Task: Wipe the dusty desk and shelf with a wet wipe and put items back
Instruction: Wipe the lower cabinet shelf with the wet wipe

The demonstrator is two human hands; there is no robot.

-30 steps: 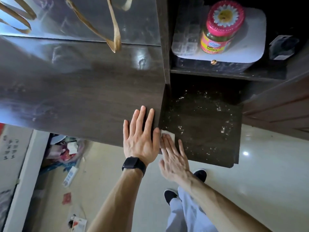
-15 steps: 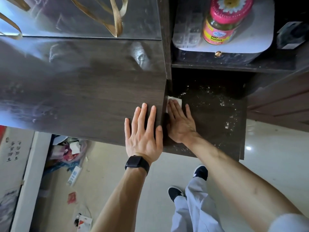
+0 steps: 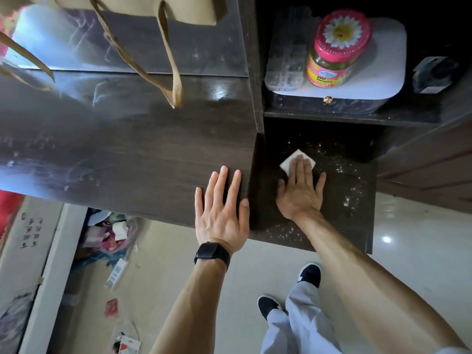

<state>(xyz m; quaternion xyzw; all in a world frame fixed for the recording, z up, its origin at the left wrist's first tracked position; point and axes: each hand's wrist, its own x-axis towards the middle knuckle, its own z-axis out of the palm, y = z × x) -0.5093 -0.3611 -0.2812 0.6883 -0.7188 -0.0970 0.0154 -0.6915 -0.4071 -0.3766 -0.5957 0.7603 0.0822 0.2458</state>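
Dusty shelf point(image 3: 344, 221) bears the wet wipe point(image 3: 290, 160) pressed beneath the flat, released right grip point(image 3: 301, 192).

Wet wipe point(image 3: 290, 162) on lower shelf point(image 3: 352, 198) right of desk point(image 3: 127, 154), jar point(image 3: 337, 49) above — perhaps on a box point(image 3: 383, 72)

Small white wet wipe point(image 3: 289, 163), folded square, turned corner-up, flat on the dark lower shelf point(image 3: 344, 221), toward its back left. Pinned under the straight fingers of the right hand point(image 3: 301, 192), far corner and left edge poking out. Lower shelf of dark wood grain, sprinkled with pale dust specks, thickest at the back and right, some along the front edge. Desk top point(image 3: 127, 149) just to the left and higher, same dark grain, glossy, marked with faint grey smears and streaks.
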